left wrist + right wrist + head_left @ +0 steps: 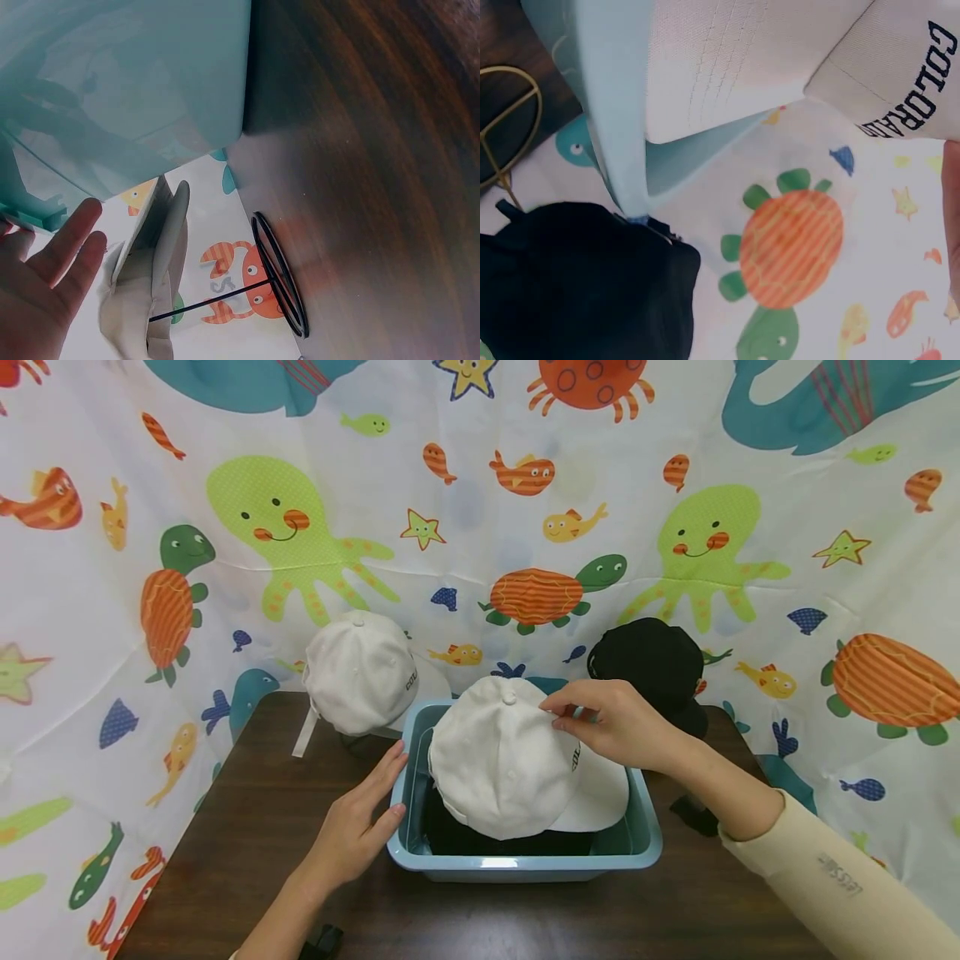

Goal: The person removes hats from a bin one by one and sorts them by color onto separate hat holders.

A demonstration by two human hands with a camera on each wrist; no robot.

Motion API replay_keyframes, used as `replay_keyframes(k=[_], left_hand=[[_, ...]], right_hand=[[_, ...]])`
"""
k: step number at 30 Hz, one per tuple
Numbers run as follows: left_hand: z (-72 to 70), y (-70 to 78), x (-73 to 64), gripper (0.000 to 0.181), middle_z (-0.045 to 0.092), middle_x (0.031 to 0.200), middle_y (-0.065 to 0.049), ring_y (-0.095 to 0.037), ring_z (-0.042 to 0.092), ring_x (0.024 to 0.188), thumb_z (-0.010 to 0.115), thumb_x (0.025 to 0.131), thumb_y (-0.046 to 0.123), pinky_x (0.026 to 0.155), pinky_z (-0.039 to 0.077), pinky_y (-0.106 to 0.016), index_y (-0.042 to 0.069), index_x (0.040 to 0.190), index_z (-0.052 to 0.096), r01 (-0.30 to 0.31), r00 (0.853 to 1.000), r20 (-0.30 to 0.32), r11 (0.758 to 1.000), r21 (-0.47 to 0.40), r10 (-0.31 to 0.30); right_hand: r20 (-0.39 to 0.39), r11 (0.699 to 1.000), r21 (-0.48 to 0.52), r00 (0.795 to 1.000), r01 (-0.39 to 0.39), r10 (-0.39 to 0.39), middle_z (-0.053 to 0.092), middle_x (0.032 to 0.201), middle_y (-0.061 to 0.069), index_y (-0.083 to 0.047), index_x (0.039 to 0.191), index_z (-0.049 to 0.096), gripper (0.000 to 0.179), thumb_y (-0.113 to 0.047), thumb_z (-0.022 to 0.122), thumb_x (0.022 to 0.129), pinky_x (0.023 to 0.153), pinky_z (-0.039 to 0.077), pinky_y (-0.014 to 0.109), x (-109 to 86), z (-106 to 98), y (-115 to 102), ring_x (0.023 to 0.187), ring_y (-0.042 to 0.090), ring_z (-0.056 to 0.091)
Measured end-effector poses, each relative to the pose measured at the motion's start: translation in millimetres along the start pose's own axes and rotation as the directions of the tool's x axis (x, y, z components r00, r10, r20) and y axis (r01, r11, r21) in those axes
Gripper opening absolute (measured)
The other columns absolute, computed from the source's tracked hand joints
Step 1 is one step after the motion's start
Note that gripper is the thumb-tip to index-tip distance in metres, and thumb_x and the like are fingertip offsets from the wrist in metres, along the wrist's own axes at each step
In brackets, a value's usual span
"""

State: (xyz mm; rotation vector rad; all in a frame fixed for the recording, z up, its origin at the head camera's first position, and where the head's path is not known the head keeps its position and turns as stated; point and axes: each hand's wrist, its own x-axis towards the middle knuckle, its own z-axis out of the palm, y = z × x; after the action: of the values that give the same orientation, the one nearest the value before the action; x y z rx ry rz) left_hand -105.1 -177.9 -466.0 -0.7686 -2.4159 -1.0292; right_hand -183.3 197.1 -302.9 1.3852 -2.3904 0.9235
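A white baseball cap [498, 768] with dark lettering lies in the light blue plastic basin [525, 863], its brim toward the right. Something black [450, 828] shows beneath it inside the basin. My right hand [611, 718] pinches the cap's crown at its upper right, thumb and forefinger on the fabric; in the right wrist view only a sliver of that hand appears at the right edge. The fingers of my left hand [360, 827] are extended, with the fingertips against the basin's left side. The left wrist view shows these spread fingers [71, 247] beside the basin wall.
Behind the basin on the left, another white cap [360, 672] sits on a black wire stand [281, 277] with a round base. At the back right is a black cap [648, 664], near a gold wire stand [510, 127]. A sea-animal curtain [465, 493] hangs behind the dark wooden table [247, 810].
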Motion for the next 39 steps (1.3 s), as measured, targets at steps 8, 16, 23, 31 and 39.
replay_keyframes(k=[8, 16, 23, 31, 39], left_hand=[[-2.4, -2.6, 1.3, 0.065, 0.037, 0.168, -0.006, -0.017, 0.041, 0.15, 0.061, 0.098, 0.013, 0.117, 0.026, -0.014, 0.008, 0.16, 0.043, 0.022, 0.999, 0.032, 1.0, -0.003, -0.022], [-1.8, -5.0, 2.4, 0.064, 0.039, 0.166, -0.009, -0.019, 0.044, 0.148, 0.061, 0.098, 0.012, 0.116, 0.026, -0.013, 0.008, 0.159, 0.044, 0.002, 1.0, 0.008, 1.0, -0.012, -0.002], [-2.4, -6.6, 3.5, 0.064, 0.039, 0.166, -0.008, -0.021, 0.045, 0.147, 0.061, 0.098, 0.012, 0.116, 0.026, -0.013, 0.009, 0.159, 0.044, 0.003, 1.0, -0.005, 1.0, -0.017, -0.003], [-2.4, -10.2, 4.3, 0.064, 0.039, 0.166, -0.007, -0.021, 0.046, 0.147, 0.061, 0.098, 0.012, 0.116, 0.026, -0.013, 0.009, 0.16, 0.044, -0.002, 1.0, 0.004, 1.0, -0.021, 0.002], [-3.7, -12.3, 7.1, 0.064, 0.037, 0.167, -0.007, -0.019, 0.043, 0.148, 0.06, 0.099, 0.013, 0.116, 0.027, -0.015, 0.009, 0.161, 0.043, 0.006, 1.0, 0.029, 0.999, -0.043, -0.005]], right_hand=[[-0.028, 0.999, -0.044, 1.0, -0.001, -0.001, 0.076, 0.097, -0.002, -0.007, 0.108, 0.078, 0.034, 0.014, 0.08, 0.081, 0.067, 0.06, 0.03, 10.1, -13, 0, 0.082, 0.012, 0.068], [-0.064, 0.999, -0.042, 0.998, 0.016, -0.019, 0.076, 0.093, -0.002, -0.006, 0.108, 0.079, 0.034, 0.015, 0.08, 0.081, 0.066, 0.059, 0.027, 21.9, -20, 1, 0.081, 0.013, 0.069], [-0.085, 0.997, -0.077, 0.996, -0.004, -0.003, 0.078, 0.095, 0.001, -0.004, 0.109, 0.079, 0.031, 0.014, 0.078, 0.083, 0.068, 0.06, 0.028, 36.5, -26, 4, 0.082, 0.015, 0.071], [-0.112, 0.995, -0.079, 0.993, -0.055, 0.046, 0.077, 0.092, 0.004, -0.005, 0.109, 0.079, 0.028, 0.011, 0.077, 0.086, 0.068, 0.058, 0.028, 50.1, -30, 10, 0.081, 0.015, 0.069], [-0.151, 0.989, -0.101, 0.984, -0.108, 0.092, 0.077, 0.096, 0.006, -0.003, 0.11, 0.079, 0.027, 0.011, 0.077, 0.087, 0.069, 0.06, 0.037, 61.0, -27, 17, 0.086, 0.018, 0.071]])
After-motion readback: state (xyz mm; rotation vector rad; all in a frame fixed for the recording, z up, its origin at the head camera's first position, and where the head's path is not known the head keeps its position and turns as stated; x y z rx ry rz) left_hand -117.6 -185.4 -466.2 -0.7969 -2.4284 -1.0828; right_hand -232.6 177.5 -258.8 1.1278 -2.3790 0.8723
